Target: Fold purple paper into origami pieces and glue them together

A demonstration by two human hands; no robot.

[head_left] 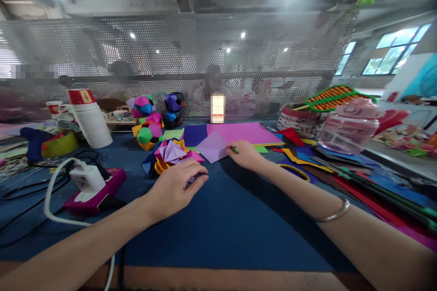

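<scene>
My left hand [180, 185] is closed, thumb and fingers pressed together around a small purple paper piece [193, 178], mostly hidden by the fingers. Just beyond it sits a cluster of folded paper [170, 152] in purple, yellow, pink and blue. My right hand [246, 154] pinches the right edge of a light purple paper sheet [212, 148], which lies tilted with its corner pointing toward me. A small green bit shows by the right fingertips; I cannot tell what it is. Behind the sheet lies a stack of pink paper [242, 132] beside a dark blue sheet [195, 135].
Left stand paper cups [90, 120] and a magenta power strip [94, 191] with a white charger and cables. Folded paper balls [148, 132] sit behind. On the right are coloured sheets [307, 159], yellow-handled scissors or a ring, a pink bottle [350, 127] and a basket [295, 118].
</scene>
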